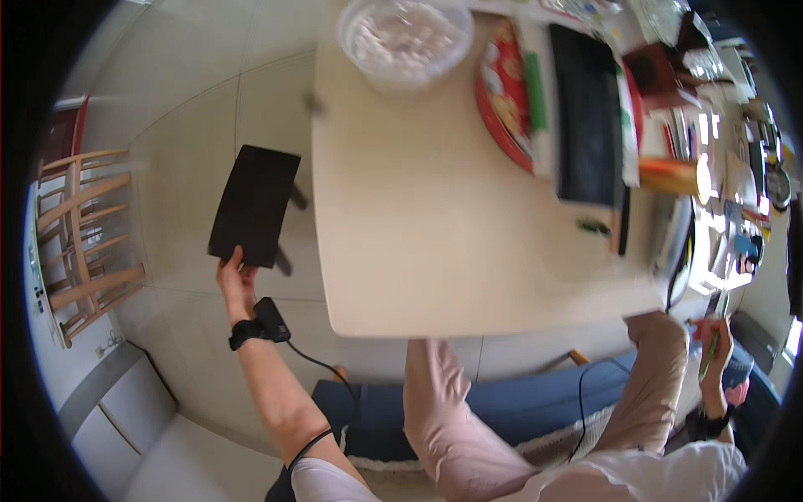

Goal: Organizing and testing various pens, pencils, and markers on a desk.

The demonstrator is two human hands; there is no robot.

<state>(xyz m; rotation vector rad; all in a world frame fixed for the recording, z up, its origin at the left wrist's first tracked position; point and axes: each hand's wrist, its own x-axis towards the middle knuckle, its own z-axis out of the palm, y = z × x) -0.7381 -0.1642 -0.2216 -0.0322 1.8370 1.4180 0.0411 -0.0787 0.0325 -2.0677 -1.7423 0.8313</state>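
Note:
My left hand [238,280] grips a flat black rectangular panel [256,204] by its near end. The panel is held out over the tiled floor, left of the table, with its dark face toward me. Two short dark bars stick out past its right side, and I cannot tell what they are. Out at the far right, my right hand [713,342] holds a thin green pencil or pen [710,354] above the blue seat. Both wrists wear black bands; a black box [272,320] with a cable sits at the left one.
The pale table [452,251] bears a clear plastic tub [411,41] with whitish contents, a red round tray [502,106], a black rectangular device [583,119] and an orange cylinder [671,176]. Wooden chairs [85,232] stand left. Cables trail over the blue bench [502,408].

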